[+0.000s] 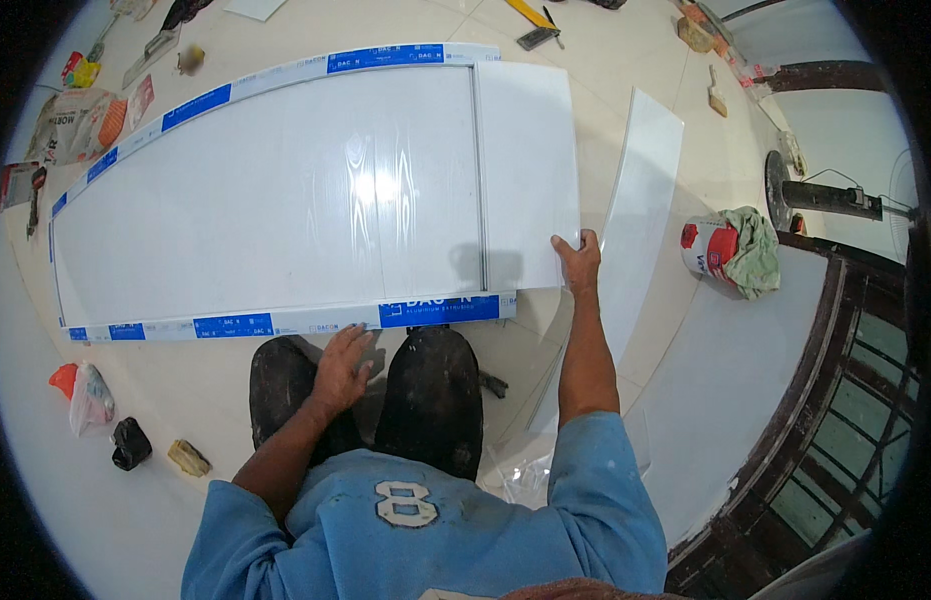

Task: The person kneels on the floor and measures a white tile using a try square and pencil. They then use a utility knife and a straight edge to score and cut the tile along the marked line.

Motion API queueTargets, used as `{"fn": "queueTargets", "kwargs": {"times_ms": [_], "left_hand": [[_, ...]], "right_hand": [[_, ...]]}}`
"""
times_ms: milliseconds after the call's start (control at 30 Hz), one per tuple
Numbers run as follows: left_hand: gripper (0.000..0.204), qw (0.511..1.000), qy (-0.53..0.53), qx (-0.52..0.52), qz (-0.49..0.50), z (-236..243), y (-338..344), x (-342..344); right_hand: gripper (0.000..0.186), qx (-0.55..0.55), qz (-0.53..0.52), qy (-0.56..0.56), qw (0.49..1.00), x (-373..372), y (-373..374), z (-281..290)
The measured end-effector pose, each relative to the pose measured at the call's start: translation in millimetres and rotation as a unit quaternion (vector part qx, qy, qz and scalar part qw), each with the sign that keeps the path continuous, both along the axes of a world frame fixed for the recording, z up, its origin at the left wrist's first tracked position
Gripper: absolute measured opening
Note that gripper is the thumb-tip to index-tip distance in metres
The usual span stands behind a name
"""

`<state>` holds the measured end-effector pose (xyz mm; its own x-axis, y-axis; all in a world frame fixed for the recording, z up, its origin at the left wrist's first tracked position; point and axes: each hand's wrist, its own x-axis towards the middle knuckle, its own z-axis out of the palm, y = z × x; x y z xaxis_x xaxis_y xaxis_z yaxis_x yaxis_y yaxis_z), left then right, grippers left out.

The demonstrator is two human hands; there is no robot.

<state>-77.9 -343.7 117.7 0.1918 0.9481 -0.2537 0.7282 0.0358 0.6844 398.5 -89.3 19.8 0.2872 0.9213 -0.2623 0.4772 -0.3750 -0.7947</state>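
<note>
A long white panel point(265, 190) lies in a frame on the floor in front of my knees. Blue and white protective film covers the frame's rails point(440, 311). At the right end a separate white strip panel point(528, 170) sits between the rails and juts past their ends. My right hand point(579, 262) grips this strip by its outer edge near the lower corner, thumb on top and some fingers hidden. With fingers loosely spread, my left hand point(343, 370) rests by the near rail, its fingertips at the rail's edge.
Another long white strip point(640, 190) lies to the right, near a paint bucket point(710, 247) with a green cloth point(753, 250) over it. A yellow-handled square point(535, 25) and a brush point(717, 95) lie beyond. Bags point(80, 125) stand far left; a sponge point(189, 458) is near left.
</note>
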Motion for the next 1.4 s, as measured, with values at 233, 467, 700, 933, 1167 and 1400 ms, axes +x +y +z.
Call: {"fn": "queueTargets", "kwargs": {"times_ms": [233,467,700,933,1167,1400], "left_hand": [[0.058,0.996,0.064,-0.061,-0.016,43.8,-6.0,-57.1],[0.057,0.988,0.116,-0.093,0.046,60.7,-25.6,-100.1],[0.058,0.989,0.123,-0.076,0.032,48.3,-28.8,-101.2],[0.054,0.988,0.146,-0.052,0.017,34.4,-27.4,-102.8],[0.046,0.984,0.151,-0.088,0.039,39.1,-15.0,-96.2],[0.045,0.982,0.153,-0.100,0.041,41.8,-9.4,-95.2]], "right_hand": [[0.056,0.018,0.039,-0.057,0.997,-0.5,10.2,-2.8],[0.064,-0.034,0.019,-0.044,0.998,-8.6,13.1,3.3],[0.064,-0.059,0.006,-0.060,0.996,-11.5,12.3,11.4],[0.061,-0.035,0.021,-0.091,0.995,-9.1,12.4,3.2],[0.054,-0.034,-0.012,0.005,0.999,-13.9,11.6,10.0],[0.048,-0.027,-0.016,0.011,0.999,-14.5,11.6,10.3]]}}
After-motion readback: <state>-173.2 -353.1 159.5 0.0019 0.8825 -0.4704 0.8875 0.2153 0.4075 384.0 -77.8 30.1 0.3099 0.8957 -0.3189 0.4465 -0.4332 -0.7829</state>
